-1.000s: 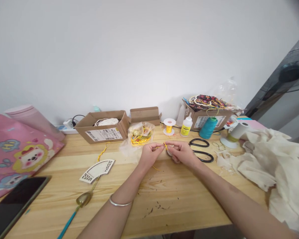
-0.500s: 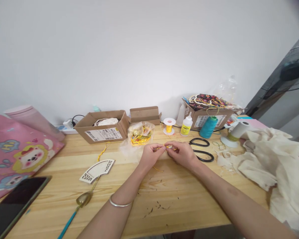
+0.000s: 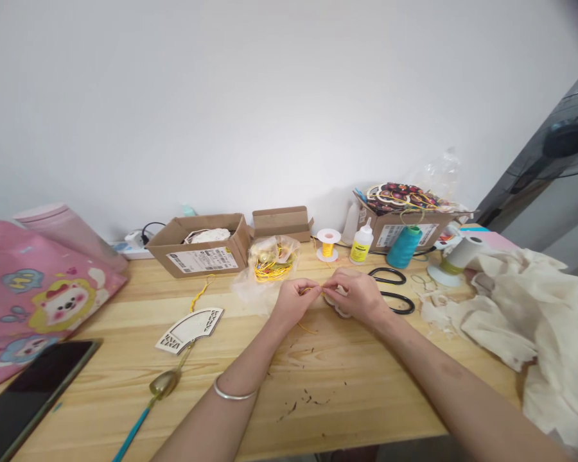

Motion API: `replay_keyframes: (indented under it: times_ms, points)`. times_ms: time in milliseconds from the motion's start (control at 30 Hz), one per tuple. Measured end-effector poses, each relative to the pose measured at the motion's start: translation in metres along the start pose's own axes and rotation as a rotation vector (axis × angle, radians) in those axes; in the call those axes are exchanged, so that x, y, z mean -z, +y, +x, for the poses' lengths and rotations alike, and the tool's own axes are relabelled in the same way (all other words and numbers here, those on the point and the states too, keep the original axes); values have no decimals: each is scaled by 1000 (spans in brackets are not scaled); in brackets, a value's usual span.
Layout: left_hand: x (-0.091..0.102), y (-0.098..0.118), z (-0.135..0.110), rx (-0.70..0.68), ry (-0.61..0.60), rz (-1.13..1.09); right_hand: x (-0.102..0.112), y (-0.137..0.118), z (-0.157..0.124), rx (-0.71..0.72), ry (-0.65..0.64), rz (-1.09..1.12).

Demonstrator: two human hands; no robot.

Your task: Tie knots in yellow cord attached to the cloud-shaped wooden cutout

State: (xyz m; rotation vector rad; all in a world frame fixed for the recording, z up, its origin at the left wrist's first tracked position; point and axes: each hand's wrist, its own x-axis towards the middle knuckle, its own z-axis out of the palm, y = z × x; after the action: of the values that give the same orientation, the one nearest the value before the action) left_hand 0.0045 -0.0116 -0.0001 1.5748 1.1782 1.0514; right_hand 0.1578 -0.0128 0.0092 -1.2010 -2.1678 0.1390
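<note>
Both hands meet above the middle of the wooden table (image 3: 250, 410), pinching a thin yellow cord (image 3: 308, 290). My left hand (image 3: 293, 300) is closed on the cord with thumb and forefinger, and my right hand (image 3: 354, 296) pinches it close beside. Under my right hand shows part of a pale wooden cutout (image 3: 340, 309), mostly hidden by the fingers. A loose yellow end (image 3: 307, 328) lies on the table below my left hand. Black-handled scissors (image 3: 392, 301) lie just right of my right hand, their blades out of sight.
A fan-shaped wooden piece (image 3: 192, 328) with cord and gold bell (image 3: 164, 384) lies left. Behind stand a cardboard box (image 3: 202, 256), a bag of yellow cords (image 3: 272, 266), a yellow spool (image 3: 327, 247), a glue bottle (image 3: 361, 244) and teal thread (image 3: 404, 247). Cream cloth (image 3: 549, 321) covers the right.
My right hand has turned and shifted slightly right, showing more of the pale wooden cutout beneath it. My left hand stays nearly in place, still pinching the cord.
</note>
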Motion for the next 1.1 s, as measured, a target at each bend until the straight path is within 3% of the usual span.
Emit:
replay_keyframes:
  times_ms: [433, 1100]
  points:
    - [0, -1, 1, 44, 12, -128, -4, -1, -1, 51, 17, 73]
    - [2, -1, 3, -29, 71, -64, -5, 1, 0, 63, 41, 84]
